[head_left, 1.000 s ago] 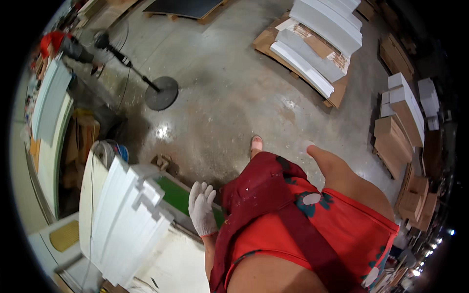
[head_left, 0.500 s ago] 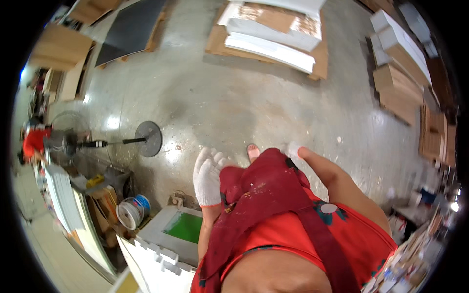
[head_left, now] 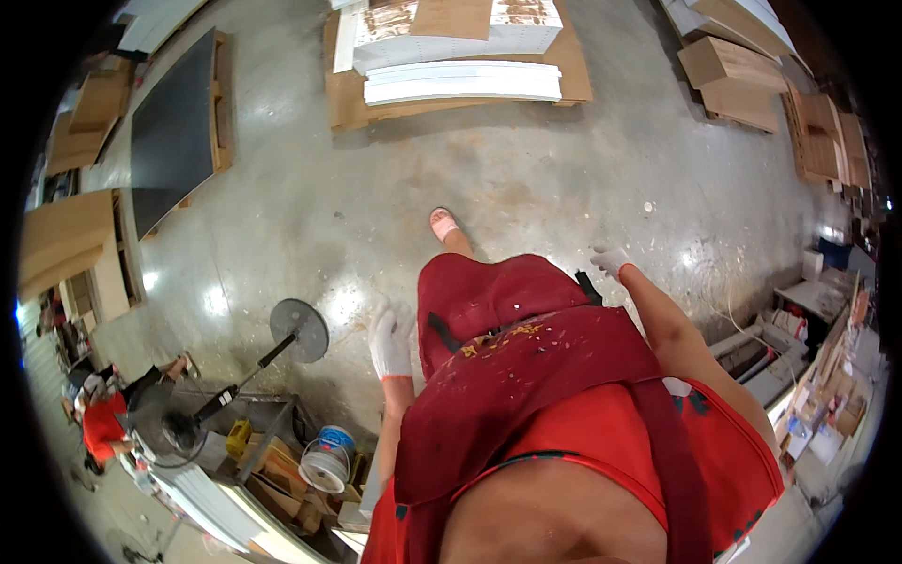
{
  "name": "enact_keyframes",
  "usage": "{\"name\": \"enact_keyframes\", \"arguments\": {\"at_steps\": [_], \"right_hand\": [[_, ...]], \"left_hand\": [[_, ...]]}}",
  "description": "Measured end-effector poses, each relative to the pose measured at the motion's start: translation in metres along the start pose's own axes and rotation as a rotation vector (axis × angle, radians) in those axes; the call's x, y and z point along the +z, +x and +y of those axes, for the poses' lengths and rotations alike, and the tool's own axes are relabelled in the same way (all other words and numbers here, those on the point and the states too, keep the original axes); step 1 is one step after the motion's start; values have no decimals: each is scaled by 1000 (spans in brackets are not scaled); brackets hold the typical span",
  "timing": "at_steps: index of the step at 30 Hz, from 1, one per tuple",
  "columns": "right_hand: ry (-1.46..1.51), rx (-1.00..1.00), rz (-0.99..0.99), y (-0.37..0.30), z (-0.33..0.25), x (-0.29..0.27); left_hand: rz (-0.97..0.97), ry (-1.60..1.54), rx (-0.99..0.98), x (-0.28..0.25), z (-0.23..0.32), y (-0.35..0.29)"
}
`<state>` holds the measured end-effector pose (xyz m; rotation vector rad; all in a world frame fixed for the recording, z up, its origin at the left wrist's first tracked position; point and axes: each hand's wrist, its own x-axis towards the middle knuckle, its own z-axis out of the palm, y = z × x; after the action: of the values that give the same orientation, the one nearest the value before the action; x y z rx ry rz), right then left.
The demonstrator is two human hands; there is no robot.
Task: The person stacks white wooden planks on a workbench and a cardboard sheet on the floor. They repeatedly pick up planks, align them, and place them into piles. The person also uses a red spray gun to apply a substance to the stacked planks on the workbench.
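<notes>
Left hand and right hand: apart, unladen

Item, left hand: white-gloved; being held out beside the apron, fingers parted and blurred. No object is being gripped. The fan base is being presented just beyond it, to its left, on the floor and apart from the glove.

Item, right hand: white-gloved; being held out past the apron's other side, fingers loosely spread. No object is being gripped here either. The two hands are being held well apart, with the apron, dark red and speckled, being worn between them.

Item, boards: white, stacked; being borne by the pallet ahead, well away from both hands.

Item, strips: white, long; being carried along the pallet's near edge, in front of the boards. Brown cover is being exposed at its near corners.

Item, panel: dark, flat; being supported on a wooden skid, whose right edge is being left showing.

Item, bucket: white; being stood beside cardboard.

Item, co-worker: red top; being partly screened by the fan.

Status: stacking is being judged done at least in part; no piece is being handled. What is left cannot be told, the stack's far side being cut off.
</notes>
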<state>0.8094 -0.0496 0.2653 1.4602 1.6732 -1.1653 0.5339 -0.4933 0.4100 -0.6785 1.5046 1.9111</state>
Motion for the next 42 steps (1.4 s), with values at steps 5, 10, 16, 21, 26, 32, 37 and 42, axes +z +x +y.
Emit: {"name": "enact_keyframes", "arguments": {"at_steps": [5,10,16,21,26,32,37,42], "right_hand": [[3,-112,169,15,-7,8],[220,-116,371,7,-73,8],[50,-92,336,43,-138,-26],[42,-73,4,177,-169,-43],[-102,-148,43,296,-261,-72],[-252,-342,88,417,-380,-60],[-549,-636,270,511,-449,-36],[-537,-736,407,592,-470,9]], "left_hand": [[-216,255,-55,69,52,128],[-457,773,-28,202,103,217],[-628,1188,-41,307,94,309],[-586,1240,-111,341,52,404],[-582,1424,-43,405,27,489],[-625,1733,172,437,-21,637],[-587,1805,429,447,-63,746],[-690,1908,766,460,-92,821]]}}
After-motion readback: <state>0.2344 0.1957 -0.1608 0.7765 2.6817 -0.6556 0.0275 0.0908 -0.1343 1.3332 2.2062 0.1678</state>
